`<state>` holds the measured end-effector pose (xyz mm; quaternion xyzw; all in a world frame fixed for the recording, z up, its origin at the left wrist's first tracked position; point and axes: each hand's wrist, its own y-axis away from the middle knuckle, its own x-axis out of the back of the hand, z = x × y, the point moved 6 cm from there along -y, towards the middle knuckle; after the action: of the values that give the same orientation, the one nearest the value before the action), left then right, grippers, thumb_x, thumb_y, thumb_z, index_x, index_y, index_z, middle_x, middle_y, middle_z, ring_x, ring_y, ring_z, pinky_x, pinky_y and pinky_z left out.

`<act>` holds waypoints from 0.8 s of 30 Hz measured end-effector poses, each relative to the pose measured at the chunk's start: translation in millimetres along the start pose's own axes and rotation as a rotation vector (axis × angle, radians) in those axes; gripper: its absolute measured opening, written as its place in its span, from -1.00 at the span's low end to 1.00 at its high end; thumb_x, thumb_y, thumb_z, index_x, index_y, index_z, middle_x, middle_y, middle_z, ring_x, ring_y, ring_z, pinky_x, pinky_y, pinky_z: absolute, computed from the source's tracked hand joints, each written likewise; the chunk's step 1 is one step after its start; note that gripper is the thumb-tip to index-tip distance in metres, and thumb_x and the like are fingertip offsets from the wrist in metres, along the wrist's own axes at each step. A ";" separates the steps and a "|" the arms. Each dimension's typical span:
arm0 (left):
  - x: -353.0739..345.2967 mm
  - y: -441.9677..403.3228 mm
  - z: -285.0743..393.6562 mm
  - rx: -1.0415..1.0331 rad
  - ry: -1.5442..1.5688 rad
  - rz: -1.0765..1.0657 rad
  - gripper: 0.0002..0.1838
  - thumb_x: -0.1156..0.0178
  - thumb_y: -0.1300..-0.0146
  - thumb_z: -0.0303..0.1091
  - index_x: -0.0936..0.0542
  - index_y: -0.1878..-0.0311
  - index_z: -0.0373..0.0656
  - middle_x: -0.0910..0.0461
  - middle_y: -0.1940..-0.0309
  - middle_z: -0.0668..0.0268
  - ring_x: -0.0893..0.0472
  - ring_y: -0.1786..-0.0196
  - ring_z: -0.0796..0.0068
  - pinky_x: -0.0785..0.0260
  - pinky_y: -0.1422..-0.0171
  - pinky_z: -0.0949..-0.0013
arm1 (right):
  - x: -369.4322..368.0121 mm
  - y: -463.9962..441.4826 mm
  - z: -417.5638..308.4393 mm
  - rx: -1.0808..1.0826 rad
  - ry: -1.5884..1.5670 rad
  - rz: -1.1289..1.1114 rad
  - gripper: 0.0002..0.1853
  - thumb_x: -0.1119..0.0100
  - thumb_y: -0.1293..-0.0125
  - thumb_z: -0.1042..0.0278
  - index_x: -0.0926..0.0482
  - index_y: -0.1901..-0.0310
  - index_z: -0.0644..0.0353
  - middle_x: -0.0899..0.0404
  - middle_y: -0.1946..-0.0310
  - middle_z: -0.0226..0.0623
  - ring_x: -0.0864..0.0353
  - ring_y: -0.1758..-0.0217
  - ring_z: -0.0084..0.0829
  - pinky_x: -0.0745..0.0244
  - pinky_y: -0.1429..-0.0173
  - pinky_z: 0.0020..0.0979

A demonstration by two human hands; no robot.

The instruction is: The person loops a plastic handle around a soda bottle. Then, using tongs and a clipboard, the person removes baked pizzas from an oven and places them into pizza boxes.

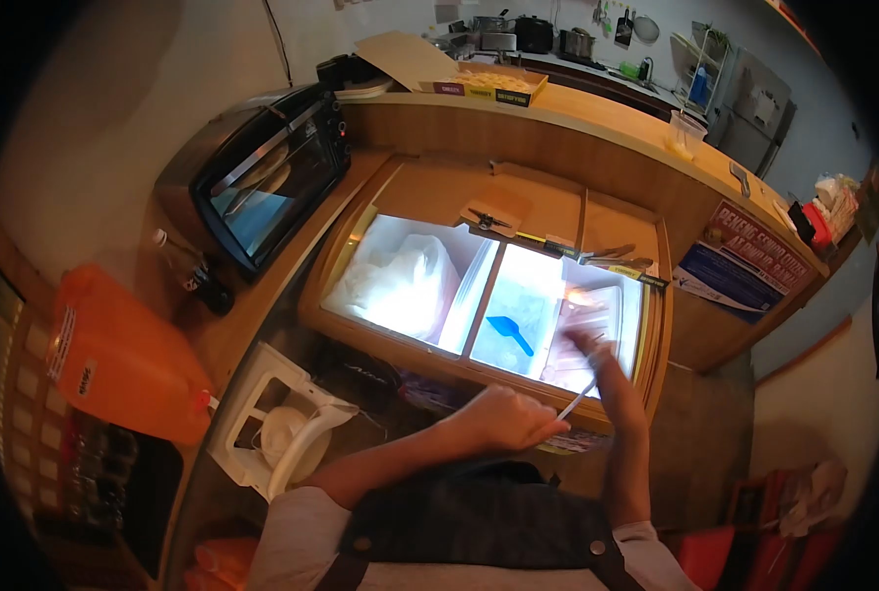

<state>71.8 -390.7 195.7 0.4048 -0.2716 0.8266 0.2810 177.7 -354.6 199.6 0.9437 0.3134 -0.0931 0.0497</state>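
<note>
A lit chest freezer [493, 366] with a wooden surround stands before me. My left hand [508, 416] is closed in front of its near edge, around a thin pale stick-like tool [579, 399] whose kind I cannot make out. Over the right section reaches my right hand [589, 345], close to stacked clear packs or containers [602, 310]; its fingers are smeared and partly hidden. A blue scoop [510, 333] lies in the icy middle section. White plastic bags [400, 286] fill the left one.
Left are a toaster oven [277, 187], a dark soda bottle [203, 281] and an orange jug [124, 355]. An open food box [488, 87] and a clear plastic cup [684, 135] stand on the back counter. Tongs [607, 258] rest along the freezer's far rim.
</note>
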 end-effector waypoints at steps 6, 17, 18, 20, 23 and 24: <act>-2.8 -2.5 -31.7 0.090 0.085 0.119 -0.62 0.07 -0.27 -0.11 -0.49 0.51 -0.19 -0.50 0.61 0.10 -0.52 0.49 0.07 -0.32 0.40 0.16 | 0.8 -1.8 -14.0 0.450 -0.921 -0.263 -0.14 0.34 -0.18 -0.39 -0.28 -0.12 0.40 -0.21 -0.19 -0.02 -0.30 -0.19 -0.22 0.00 -0.34 -0.27; -1.2 -1.0 -24.2 0.040 0.059 0.106 -0.63 0.08 -0.27 -0.13 -0.52 0.48 -0.18 -0.49 0.62 0.06 -0.51 0.52 0.07 -0.31 0.42 0.17 | 33.6 -14.6 47.6 0.141 0.346 0.168 -0.27 0.51 -0.32 -0.23 -0.30 -0.10 0.36 -0.43 0.02 -0.09 -0.39 -0.10 -0.28 -0.16 -0.24 -0.30; 12.2 -2.3 -28.6 0.026 0.116 0.201 -0.64 0.08 -0.27 -0.12 -0.53 0.48 -0.16 -0.50 0.61 0.07 -0.52 0.51 0.08 -0.32 0.42 0.17 | 23.7 -13.3 54.5 0.109 0.102 -0.011 -0.27 0.49 -0.32 -0.23 -0.30 -0.10 0.36 -0.43 0.02 -0.08 -0.39 -0.09 -0.28 -0.16 -0.24 -0.30; 47.1 -1.4 -45.4 0.221 0.293 0.338 -0.70 0.08 -0.24 -0.14 -0.54 0.46 -0.08 -0.52 0.58 0.11 -0.53 0.49 0.11 -0.34 0.41 0.16 | -1.8 8.2 68.6 0.034 -0.392 -0.363 -0.28 0.46 -0.32 -0.23 -0.29 -0.10 0.37 -0.42 0.02 -0.07 -0.40 -0.06 -0.27 -0.17 -0.23 -0.30; -3.8 -0.5 -41.3 0.080 -0.138 0.030 -0.79 0.01 -0.21 -0.21 -0.57 0.26 -0.05 -0.55 0.56 0.20 -0.55 0.46 0.13 -0.39 0.35 0.23 | -3.2 -0.1 -9.9 0.377 -0.968 -0.002 -0.31 0.46 -0.33 -0.20 -0.28 -0.11 0.34 -0.37 -0.04 -0.05 -0.40 -0.07 -0.24 -0.11 -0.27 -0.25; -24.9 5.0 -33.1 0.028 -0.055 -0.089 -0.80 0.04 -0.22 -0.24 -0.56 0.24 -0.04 -0.53 0.55 0.20 -0.54 0.47 0.12 -0.36 0.40 0.20 | 10.5 -12.8 0.5 0.396 -0.417 0.094 -0.34 0.44 -0.34 -0.17 -0.29 -0.11 0.33 -0.36 -0.06 -0.08 -0.38 -0.08 -0.27 -0.09 -0.28 -0.28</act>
<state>64.1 -377.9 156.8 0.4430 -0.2493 0.8057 0.3041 178.2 -338.3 196.5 0.9090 0.2282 -0.3421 -0.0679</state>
